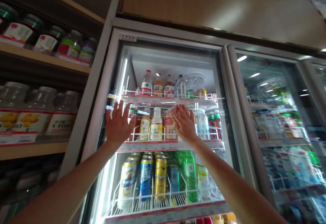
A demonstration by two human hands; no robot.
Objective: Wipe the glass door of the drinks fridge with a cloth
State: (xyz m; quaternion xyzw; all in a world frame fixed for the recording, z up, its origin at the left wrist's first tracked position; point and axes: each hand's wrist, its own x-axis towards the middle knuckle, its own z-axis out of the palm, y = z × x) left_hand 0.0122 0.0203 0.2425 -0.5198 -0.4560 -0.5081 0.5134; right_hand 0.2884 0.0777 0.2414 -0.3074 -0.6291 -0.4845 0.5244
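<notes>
A closed glass door (173, 57) of a lit drinks fridge stands in front of me. My left hand (119, 123) is raised at its left side, fingers spread and palm toward the glass. Further right, my right hand (184, 123) lies against or very near the pane, its fingers stretched out close together. A pale blurred patch shows at its fingertips; I cannot tell if it is a reflection. Between the hands, behind the glass, a white-capped bottle (156, 125) stands beside a pale yellow bottle (145, 127) on the middle shelf.
Above are a red-capped bottle (146, 83) and others; below, a blue can (145, 178), a gold can (160, 178) and green bottles (188, 173). A second fridge door (270, 115) adjoins on the right. Wooden shelves (38, 151) with jars (42, 106) line the left.
</notes>
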